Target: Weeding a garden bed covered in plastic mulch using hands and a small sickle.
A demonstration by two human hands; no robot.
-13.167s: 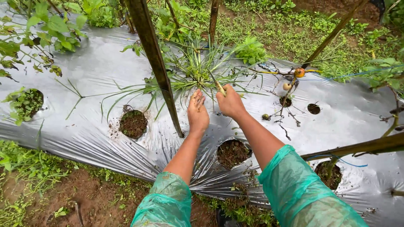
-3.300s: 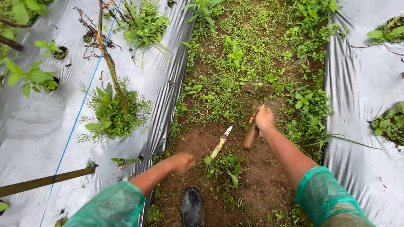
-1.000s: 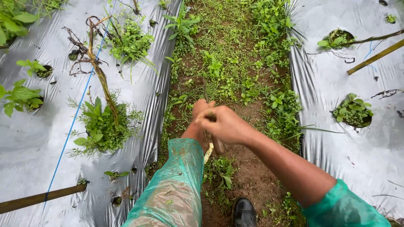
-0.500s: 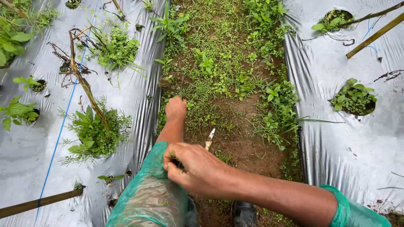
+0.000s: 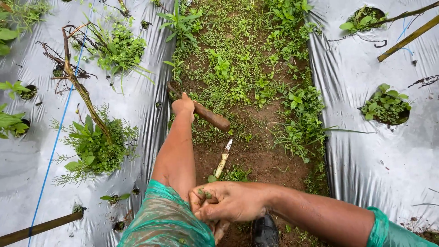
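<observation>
Glossy silver-grey plastic sheeting (image 5: 375, 151) covers the beds, wrinkled and wet-looking. The sleeve (image 5: 164, 219) is thin translucent green plastic, crinkled. The tool handle (image 5: 208, 116) in the left hand (image 5: 183, 106) looks like rough brown wood. The soil (image 5: 256, 155) is matt, crumbly. The bamboo pole (image 5: 407, 39) seems smooth.

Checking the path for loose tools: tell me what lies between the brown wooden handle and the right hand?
In the head view, a pale whitish stick lies on bare brown soil between them.
</observation>
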